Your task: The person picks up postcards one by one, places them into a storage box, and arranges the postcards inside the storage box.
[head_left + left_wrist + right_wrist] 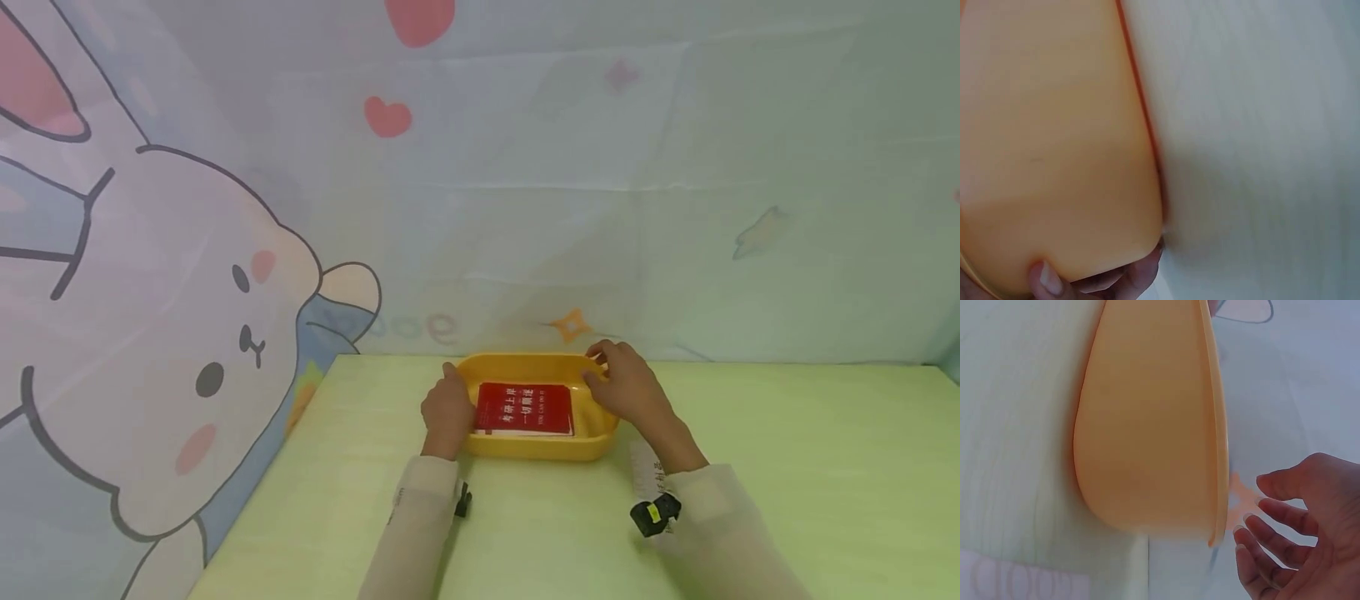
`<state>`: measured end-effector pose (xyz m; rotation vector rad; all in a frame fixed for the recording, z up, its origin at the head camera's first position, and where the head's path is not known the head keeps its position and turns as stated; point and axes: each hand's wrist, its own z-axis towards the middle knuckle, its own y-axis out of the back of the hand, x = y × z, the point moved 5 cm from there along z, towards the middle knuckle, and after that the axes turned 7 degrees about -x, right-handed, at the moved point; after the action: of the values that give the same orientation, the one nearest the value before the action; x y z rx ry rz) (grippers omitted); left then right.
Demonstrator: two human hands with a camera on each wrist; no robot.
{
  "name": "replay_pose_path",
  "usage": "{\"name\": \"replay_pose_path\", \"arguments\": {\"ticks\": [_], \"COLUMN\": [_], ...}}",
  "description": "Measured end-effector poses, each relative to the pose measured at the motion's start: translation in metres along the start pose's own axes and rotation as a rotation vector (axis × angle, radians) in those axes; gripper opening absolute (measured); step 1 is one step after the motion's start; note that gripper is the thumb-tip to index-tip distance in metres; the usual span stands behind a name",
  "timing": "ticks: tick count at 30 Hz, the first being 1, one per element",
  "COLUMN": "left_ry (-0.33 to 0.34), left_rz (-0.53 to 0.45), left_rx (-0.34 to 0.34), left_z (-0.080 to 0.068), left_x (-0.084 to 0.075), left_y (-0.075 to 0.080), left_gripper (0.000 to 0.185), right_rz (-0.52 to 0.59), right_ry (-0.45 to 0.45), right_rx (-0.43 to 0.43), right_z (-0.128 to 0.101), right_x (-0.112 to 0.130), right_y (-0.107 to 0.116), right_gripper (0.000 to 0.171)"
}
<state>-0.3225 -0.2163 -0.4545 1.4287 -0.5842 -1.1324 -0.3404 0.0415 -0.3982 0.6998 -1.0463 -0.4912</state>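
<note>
A yellow plastic basin lies on the green tabletop close to the back wall. Inside it is a red notebook with white lettering on its cover and white page edges along the near side. My left hand holds the basin's left end; in the left wrist view its thumb presses on the wall and the other fingers curl round the end. Over the right rim hovers my right hand, its fingers loosely bent. In the right wrist view these fingers stand slightly apart from the rim, holding nothing.
A pale strip with dark writing lies on the table, partly beneath my right forearm. Behind the basin hangs a printed cloth with a cartoon rabbit at left. Black wrist cameras sit on both sleeves.
</note>
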Motion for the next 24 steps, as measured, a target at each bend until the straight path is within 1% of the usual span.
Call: {"name": "replay_pose_path", "arguments": {"ticks": [6,13,17,24], "left_ry": [-0.007,-0.01,-0.019,-0.023], "left_rz": [-0.012,-0.021,-0.017,-0.029], "left_rx": [-0.014,-0.02,-0.032,-0.026], "left_z": [0.0,-0.003,-0.005,-0.006], "left_x": [0.0,0.001,0.0,-0.001], "left_y": [0.001,0.004,0.006,0.005], "left_gripper": [0.051,0.05,0.049,0.048], "right_rz": [-0.005,-0.01,-0.028,-0.057], "right_ry": [-0.004,-0.037,-0.015,0.019], "right_rx": [-0.018,0.048,0.075,0.124], "right_z": [-0.005,-0.012,-0.02,-0.031], "right_x": [-0.013,-0.025,-0.034,-0.048], "right_y": [0.014,0.026,0.03,0.035], "right_gripper": [0.034,0.034,0.033,0.035]}}
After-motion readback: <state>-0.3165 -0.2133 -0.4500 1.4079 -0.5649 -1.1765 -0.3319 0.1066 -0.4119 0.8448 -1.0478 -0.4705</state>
